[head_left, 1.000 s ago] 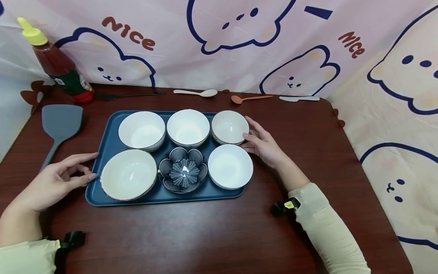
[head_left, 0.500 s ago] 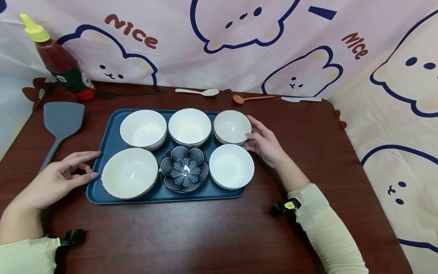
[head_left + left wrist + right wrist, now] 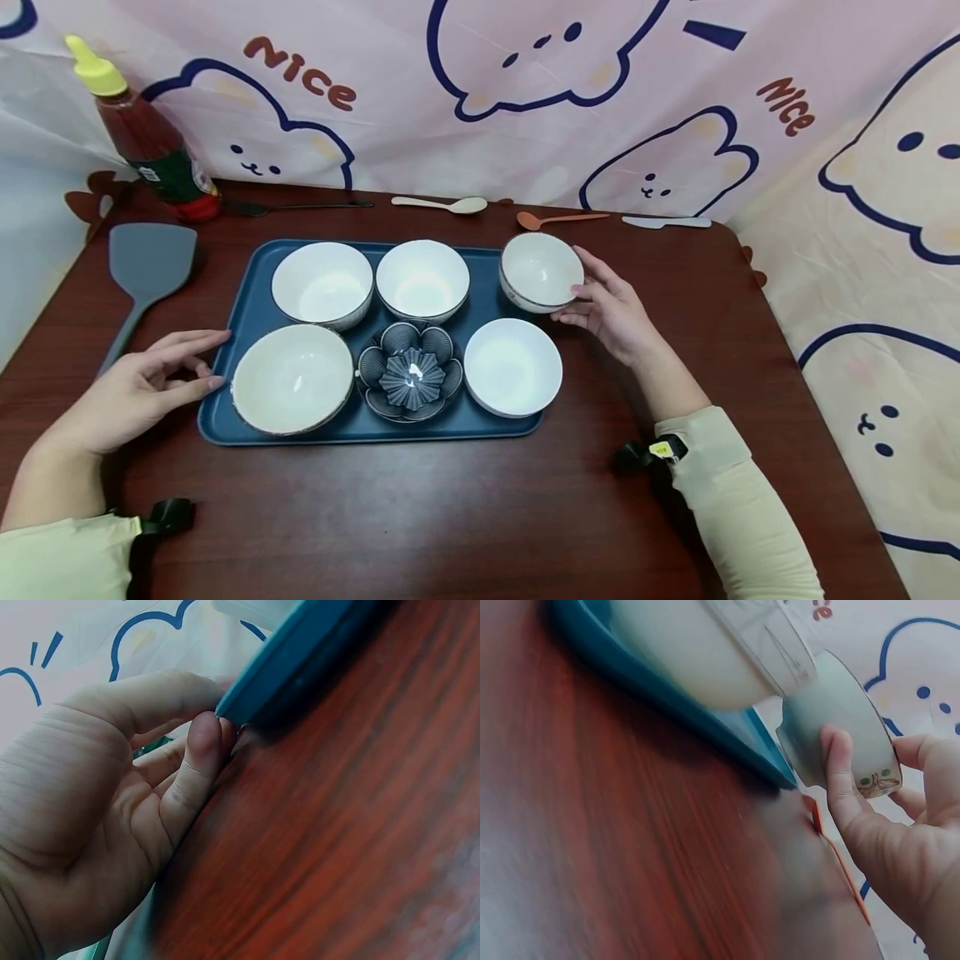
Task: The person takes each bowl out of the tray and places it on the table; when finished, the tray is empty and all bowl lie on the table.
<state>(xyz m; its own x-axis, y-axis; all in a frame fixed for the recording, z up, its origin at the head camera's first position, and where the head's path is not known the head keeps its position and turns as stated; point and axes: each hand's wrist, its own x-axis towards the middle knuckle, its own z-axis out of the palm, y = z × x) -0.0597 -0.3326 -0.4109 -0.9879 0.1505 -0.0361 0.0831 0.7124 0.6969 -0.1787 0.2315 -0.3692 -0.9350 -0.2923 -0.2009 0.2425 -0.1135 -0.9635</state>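
Observation:
My right hand (image 3: 611,317) grips a small white bowl (image 3: 540,271) by its right side, thumb on one face and fingers behind. In the right wrist view this bowl (image 3: 844,724) is tilted, with a green and brown print near its rim, and held off the tray. My left hand (image 3: 142,387) touches the left edge of the blue tray (image 3: 213,421) with thumb and index fingertips. On the tray stand two white bowls at the back, a wide cream bowl (image 3: 292,379), a dark flower-shaped bowl (image 3: 411,375) and a white bowl (image 3: 513,367) at the front right.
A grey spatula (image 3: 152,258) lies left of the tray. Behind stands a red sauce bottle (image 3: 153,146) with a yellow cap. Along the back edge lie a dark fork (image 3: 300,205), a white spoon (image 3: 442,204), an orange spoon (image 3: 558,219) and a white knife (image 3: 666,222).
My right hand has lifted the small white bowl from the tray's back right corner and moved it rightward. My left hand stays at the tray's edge. The head view has shifted slightly.

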